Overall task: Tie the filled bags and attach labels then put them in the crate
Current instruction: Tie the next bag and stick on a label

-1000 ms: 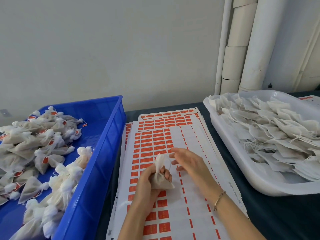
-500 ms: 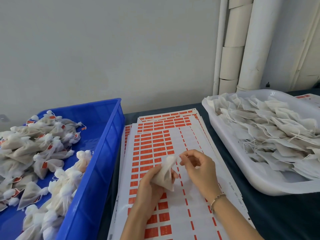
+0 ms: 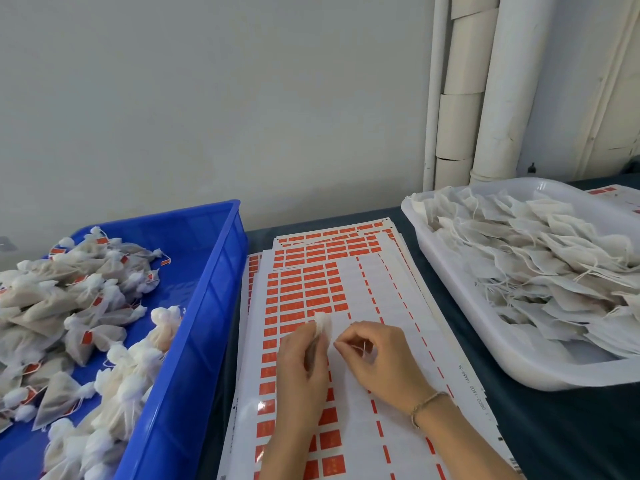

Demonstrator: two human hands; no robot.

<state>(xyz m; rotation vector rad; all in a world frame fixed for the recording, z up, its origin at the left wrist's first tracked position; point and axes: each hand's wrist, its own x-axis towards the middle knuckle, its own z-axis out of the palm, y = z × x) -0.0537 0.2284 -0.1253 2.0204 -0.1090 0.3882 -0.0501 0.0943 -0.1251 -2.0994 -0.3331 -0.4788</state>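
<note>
My left hand [image 3: 300, 365] grips a small white filled bag [image 3: 322, 326], whose gathered top sticks up above my fingers. My right hand [image 3: 377, 358] sits just to its right and pinches the bag's thin white string [image 3: 362, 348] between curled fingers. Both hands hover over the stacked sheets of orange labels [image 3: 311, 292]. The blue crate [image 3: 207, 306] at the left holds several tied bags with orange labels [image 3: 86, 306].
A white tray [image 3: 485, 341] at the right is heaped with untied flat bags [image 3: 536, 265]. Dark tabletop [image 3: 571, 427] shows at the front right. White pipes [image 3: 498, 84] run up the wall behind the tray.
My left hand has turned the bag so that its body is now hidden in my palm. My right hand has closed more tightly on the string, close beside the bag.
</note>
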